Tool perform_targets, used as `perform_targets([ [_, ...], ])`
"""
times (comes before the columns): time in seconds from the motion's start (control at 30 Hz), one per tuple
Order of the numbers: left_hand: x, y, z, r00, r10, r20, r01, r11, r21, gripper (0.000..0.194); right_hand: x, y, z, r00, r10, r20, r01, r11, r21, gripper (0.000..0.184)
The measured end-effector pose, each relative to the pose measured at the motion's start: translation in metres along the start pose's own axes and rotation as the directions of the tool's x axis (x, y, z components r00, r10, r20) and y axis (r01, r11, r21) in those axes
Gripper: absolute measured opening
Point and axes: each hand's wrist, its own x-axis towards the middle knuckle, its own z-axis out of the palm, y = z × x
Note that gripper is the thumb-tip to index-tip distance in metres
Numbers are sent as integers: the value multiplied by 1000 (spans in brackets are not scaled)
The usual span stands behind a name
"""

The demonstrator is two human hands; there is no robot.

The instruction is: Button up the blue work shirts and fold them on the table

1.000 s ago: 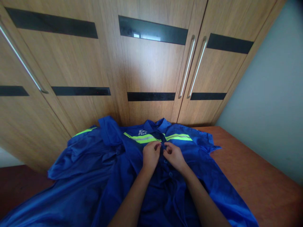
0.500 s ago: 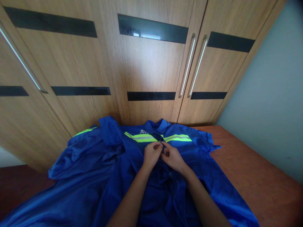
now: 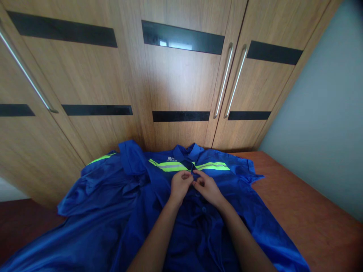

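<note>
A blue work shirt (image 3: 238, 196) with a collar and yellow-green reflective bands (image 3: 214, 166) across the chest lies front up. My left hand (image 3: 180, 186) is closed in a pinch on the edge of its front opening, just below the band. Opposite it, my right hand (image 3: 209, 189) has its thumb and forefinger curled at the same edge, almost touching the left fingertips. What lies between the fingertips is mostly hidden. Below my right hand a round button (image 3: 204, 209) shows on the front.
More blue cloth with a reflective strip (image 3: 102, 158) lies bunched at the left. Everything rests on a reddish-brown surface (image 3: 297, 200). Behind stands a wooden wardrobe (image 3: 181, 83) with metal handles (image 3: 236, 81). A pale wall (image 3: 320, 124) rises at the right.
Both hands stay at the same spot on the shirt front. My left fingertips have shifted slightly left, and the gap between the hands is a little wider.
</note>
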Motion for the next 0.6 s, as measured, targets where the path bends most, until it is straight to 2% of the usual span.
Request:
perform_targets([
  [0.13, -1, 1, 0, 1000, -15, -17, 15, 999, -29, 8, 1, 1, -2, 992, -28, -120, 14, 993, -113, 35],
  [0.27, -2, 3, -1, 999, 23, -25, -22, 1000, 5, 6, 0, -1, -3, 971, -87, -222, 20, 957, -289, 27],
  [0.47, -3, 6, 0, 995, 104, -5, -103, 991, 85, 7, -3, -5, -4, 976, -127, -179, 28, 880, -474, 19],
  [0.6, -3, 4, 0, 993, 122, 5, -122, 987, 103, 7, -3, -6, -6, 980, -94, -176, -5, 872, -490, 16],
])
